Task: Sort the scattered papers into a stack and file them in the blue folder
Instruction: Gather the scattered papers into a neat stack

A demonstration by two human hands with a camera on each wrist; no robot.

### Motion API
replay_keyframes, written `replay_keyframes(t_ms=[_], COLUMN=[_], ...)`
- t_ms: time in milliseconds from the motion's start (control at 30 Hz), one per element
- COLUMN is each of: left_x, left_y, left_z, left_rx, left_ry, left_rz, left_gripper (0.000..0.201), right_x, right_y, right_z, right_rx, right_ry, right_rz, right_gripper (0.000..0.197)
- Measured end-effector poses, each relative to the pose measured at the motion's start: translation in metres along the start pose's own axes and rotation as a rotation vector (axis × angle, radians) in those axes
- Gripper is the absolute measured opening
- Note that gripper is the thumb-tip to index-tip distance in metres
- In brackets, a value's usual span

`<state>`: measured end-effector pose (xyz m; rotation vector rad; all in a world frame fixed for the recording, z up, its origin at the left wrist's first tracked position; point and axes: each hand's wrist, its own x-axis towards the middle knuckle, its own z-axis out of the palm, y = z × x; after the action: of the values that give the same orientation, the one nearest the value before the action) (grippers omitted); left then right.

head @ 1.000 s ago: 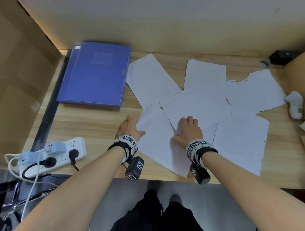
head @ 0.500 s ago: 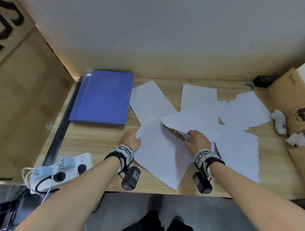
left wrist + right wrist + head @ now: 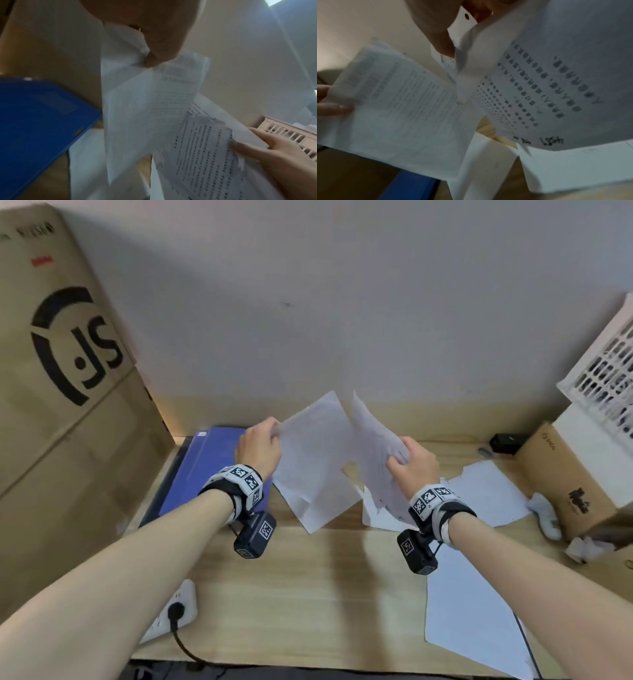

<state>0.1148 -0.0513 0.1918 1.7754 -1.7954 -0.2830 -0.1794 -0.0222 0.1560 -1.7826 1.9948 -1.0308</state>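
A person's left hand (image 3: 258, 446) pinches 1 printed sheet (image 3: 317, 460) at its upper corner, held above the wooden desk (image 3: 308, 594) at frame centre. The right hand (image 3: 412, 465), fingers curled, grips a second sheet (image 3: 376, 453) just beside it. The blue folder (image 3: 205, 474) lies shut at centre left, behind the left wrist. More papers (image 3: 486, 494) lie flat at right.
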Motion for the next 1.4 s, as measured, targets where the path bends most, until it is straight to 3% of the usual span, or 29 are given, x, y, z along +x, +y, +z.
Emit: replay_keyframes(t_ms=[100, 200, 300, 467, 667, 867, 1000, 1133, 1266, 1400], left_x=[0.012, 0.011, -0.007, -0.063, -0.138, -0.183, -0.198, -0.201, -0.195, -0.179], left_y=[0.009, 0.01, 0.005, -0.02, -0.051, -0.072, -0.085, -0.091, -0.093, -0.086], left_z=[-0.013, -0.012, 0.006, 0.063, 0.128, 0.163, 0.172, 0.175, 0.177, 0.177], left_rx=[-0.082, -0.113, -0.069, 0.024, 0.111, 0.174, 0.179, 0.204, 0.247, 0.239], left_ry=[0.082, 0.056, -0.058, -0.315, -0.585, -0.779, -0.857, -0.858, -0.914, -0.951], left_rz=[0.054, 0.126, 0.202, 0.194, 0.238, 0.194, 0.147, 0.181, 0.213, 0.134], left_gripper=[0.018, 0.019, 0.02, 0.022, 0.019, 0.019, 0.021, 0.025, 0.039, 0.037], right_x=[0.015, 0.017, 0.004, -0.042, -0.099, -0.132, -0.148, -0.15, -0.143, -0.131], right_y=[-0.011, -0.01, 0.008, 0.058, 0.108, 0.146, 0.165, 0.172, 0.174, 0.17], right_z=[-0.016, -0.023, -0.017, 0.011, 0.049, 0.07, 0.08, 0.083, 0.081, 0.083], right_rx=[0.104, 0.225, 0.252, 0.21, 0.162, 0.014, -0.067, -0.122, -0.272, -0.28], right_ry=[0.082, 0.116, 0.096, 0.001, -0.071, -0.258, -0.342, -0.344, -0.385, -0.405], right_rz=[0.001, 0.078, 0.179, 0.407, 0.555, 0.662, 0.693, 0.65, 0.599, 0.567], right_gripper=[0.024, 0.031, 0.034, 0.035, 0.044, 0.052, 0.058, 0.051, 0.066, 0.057])
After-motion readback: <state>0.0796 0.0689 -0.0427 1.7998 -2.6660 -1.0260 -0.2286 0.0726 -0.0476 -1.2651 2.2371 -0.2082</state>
